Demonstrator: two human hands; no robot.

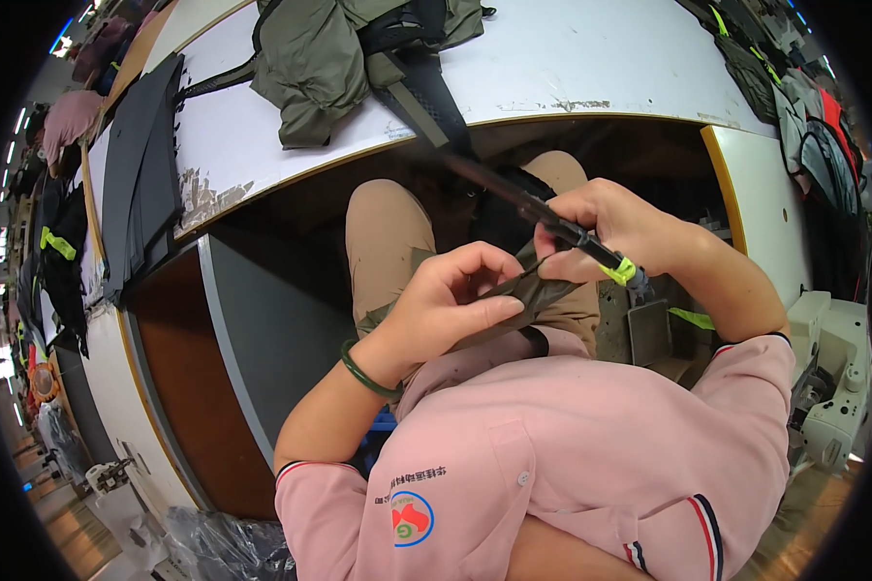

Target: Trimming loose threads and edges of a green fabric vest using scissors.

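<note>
My left hand (452, 295) pinches a small piece of dark olive fabric (525, 288) over my lap, fingers curled on it. My right hand (618, 228) grips a dark webbing strap (494, 184) just above a neon yellow-green tab (620, 272). The strap runs up from my hands to an olive garment (329, 58) lying on the white table (572, 68). A green bangle (363, 373) sits on my left wrist. The end of the strap under my right palm is hidden.
Dark fabric panels (140, 174) lie stacked on the table's left side. More dark bags with neon trim (814, 126) pile at the right. A white sewing machine (828, 387) stands at my lower right. Brown cabinet panel (184, 387) and plastic wrap (223, 547) sit lower left.
</note>
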